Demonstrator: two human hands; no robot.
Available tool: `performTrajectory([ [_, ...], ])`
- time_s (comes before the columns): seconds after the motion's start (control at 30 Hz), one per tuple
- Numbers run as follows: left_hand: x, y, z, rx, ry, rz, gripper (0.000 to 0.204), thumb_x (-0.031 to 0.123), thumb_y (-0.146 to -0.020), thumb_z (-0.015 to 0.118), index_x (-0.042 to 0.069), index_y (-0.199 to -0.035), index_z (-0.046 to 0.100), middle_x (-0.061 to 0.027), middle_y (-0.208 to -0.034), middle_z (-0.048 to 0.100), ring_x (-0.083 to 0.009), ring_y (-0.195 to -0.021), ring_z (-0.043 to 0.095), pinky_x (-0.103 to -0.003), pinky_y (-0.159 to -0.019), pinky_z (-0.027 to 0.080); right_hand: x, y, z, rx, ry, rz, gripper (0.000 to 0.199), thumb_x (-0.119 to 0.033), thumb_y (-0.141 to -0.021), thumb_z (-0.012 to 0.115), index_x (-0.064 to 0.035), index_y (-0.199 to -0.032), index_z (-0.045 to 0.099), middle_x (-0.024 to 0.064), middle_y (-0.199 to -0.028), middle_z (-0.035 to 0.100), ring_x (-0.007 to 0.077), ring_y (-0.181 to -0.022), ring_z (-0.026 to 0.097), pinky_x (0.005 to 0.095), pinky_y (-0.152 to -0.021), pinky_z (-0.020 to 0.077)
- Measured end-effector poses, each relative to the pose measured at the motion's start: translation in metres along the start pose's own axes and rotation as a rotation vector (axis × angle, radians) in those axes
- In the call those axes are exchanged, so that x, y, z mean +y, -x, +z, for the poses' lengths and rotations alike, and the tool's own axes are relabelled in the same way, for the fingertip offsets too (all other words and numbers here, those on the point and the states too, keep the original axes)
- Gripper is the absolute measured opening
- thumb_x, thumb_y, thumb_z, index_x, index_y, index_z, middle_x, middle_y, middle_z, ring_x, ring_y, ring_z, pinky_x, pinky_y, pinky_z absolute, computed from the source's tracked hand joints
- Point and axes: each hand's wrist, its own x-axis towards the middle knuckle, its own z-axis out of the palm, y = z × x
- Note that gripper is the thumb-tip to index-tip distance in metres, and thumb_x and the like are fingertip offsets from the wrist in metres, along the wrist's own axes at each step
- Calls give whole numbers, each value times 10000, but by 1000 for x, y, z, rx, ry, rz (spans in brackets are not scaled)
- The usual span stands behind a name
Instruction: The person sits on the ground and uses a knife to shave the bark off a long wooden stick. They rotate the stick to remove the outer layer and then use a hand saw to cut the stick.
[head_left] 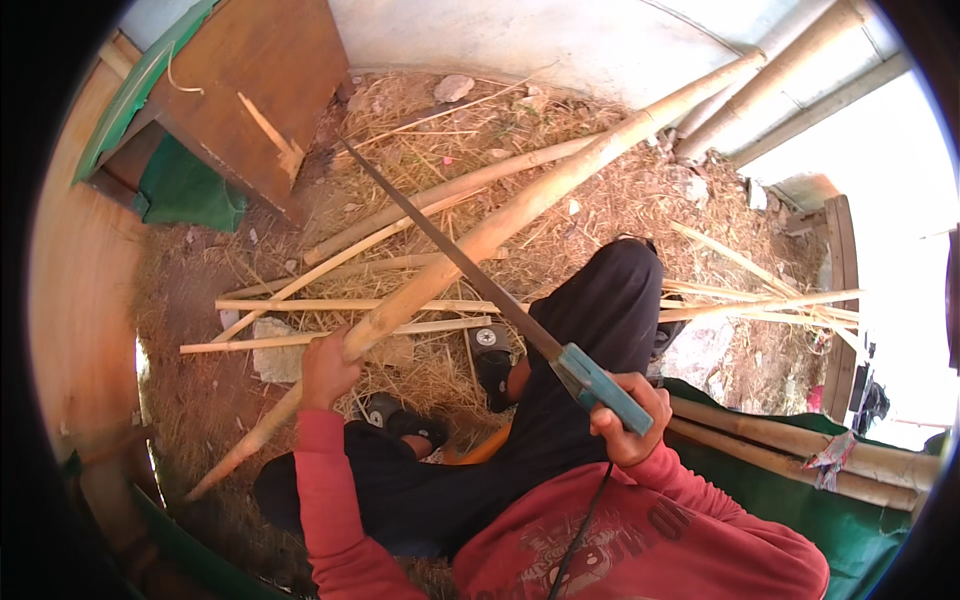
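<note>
My left hand (328,368) grips a long thick bamboo pole (520,208) that runs from the lower left up to the upper right. My right hand (632,418) holds the teal handle of a hand saw (600,385). The saw's long thin blade (440,240) slants up and left across the pole. I sit on the ground in a red long-sleeved top and dark trousers, one knee raised beside the saw.
Several thin split bamboo strips (340,305) lie on straw-covered ground (620,200). A brown wooden board (260,80) leans at the upper left above green cloth. More bamboo poles (790,440) rest on a green sheet at the right. A flat stone (275,360) lies under the pole.
</note>
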Motion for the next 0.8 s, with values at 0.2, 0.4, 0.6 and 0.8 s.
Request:
performTrajectory([
  [0.2, -11, 16, -60, 84, 24, -23, 451, 106, -639, 699, 46, -1085, 660, -227, -865, 667, -411, -857, 628, -460, -780, 496, 10, 2, 3, -72, -223, 79, 350, -315, -767, 798, -67, -761, 552, 47, -563, 594, 172, -459, 585, 268, -451, 428],
  [0.4, -14, 5, -53, 20, 79, 19, 385, 67, -620, 663, 1, -999, 666, -249, -822, 656, -425, -833, 629, -464, -770, 492, -7, -10, 28, -190, -160, -24, 281, -158, -775, 765, -52, -717, 511, 32, -489, 492, 159, -400, 509, 288, -413, 370],
  [0.6, 19, 2, -61, -159, 195, -2, 409, 123, -627, 700, -2, -1016, 677, -258, -852, 660, -416, -843, 640, -460, -792, 485, -18, 0, 13, -217, -132, 11, 265, -158, -784, 775, -45, -730, 541, 86, -546, 521, 251, -446, 548, 325, -441, 403],
  [0.8, 37, 5, -96, -81, 184, -52, 419, 192, -634, 732, -2, -1002, 683, -250, -855, 665, -410, -828, 645, -451, -762, 493, -18, -14, -2, -221, -316, -7, 278, -184, -778, 778, -47, -696, 551, 74, -524, 485, 253, -415, 498, 337, -430, 378],
])
